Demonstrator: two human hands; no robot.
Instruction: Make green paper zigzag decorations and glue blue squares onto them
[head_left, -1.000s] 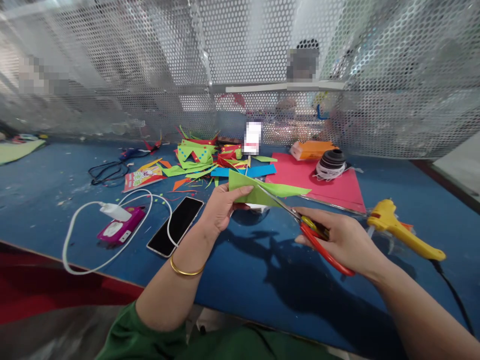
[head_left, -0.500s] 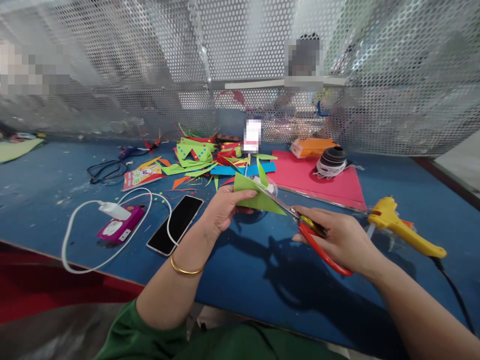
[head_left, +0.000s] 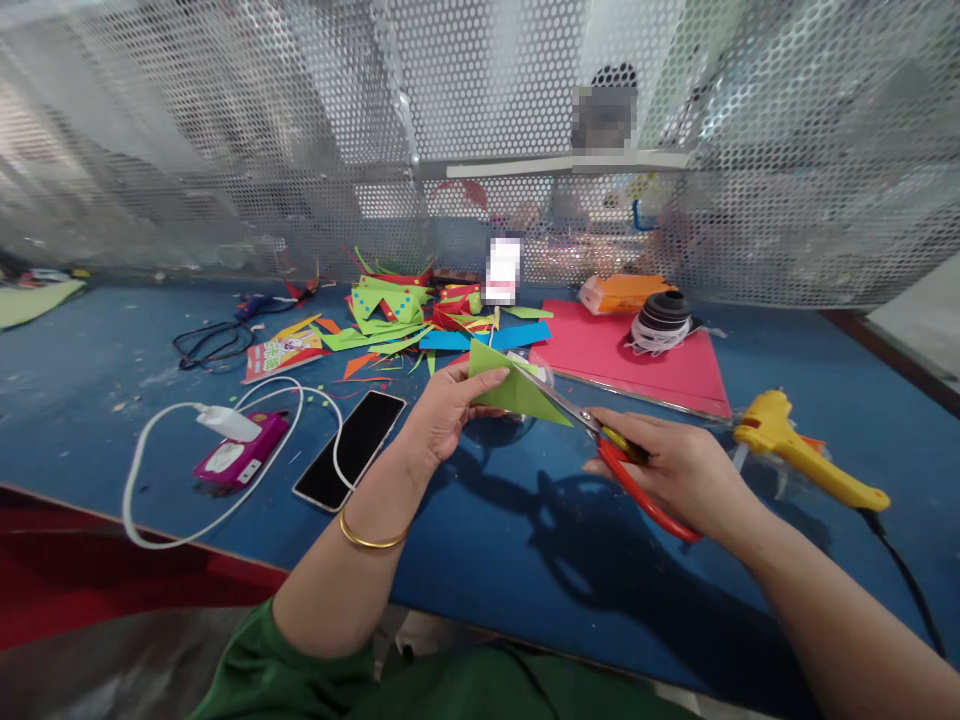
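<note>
The green paper (head_left: 514,395) looked matt and smooth, while the scissors (head_left: 589,421) had shiny metal blades and slick plastic handles. A polished, gold-coloured metal bangle (head_left: 371,543) caught the light above the soft, matt cloth of the green sleeve (head_left: 300,670). The phone (head_left: 350,450) had a dark, glossy screen; the purple socket block (head_left: 244,452) and the yellow glue gun (head_left: 810,462) looked like smooth plastic. The blue table (head_left: 150,345) was scuffed and speckled, and the perforated screen (head_left: 300,120) had a silvery, metallic sheen.
</note>
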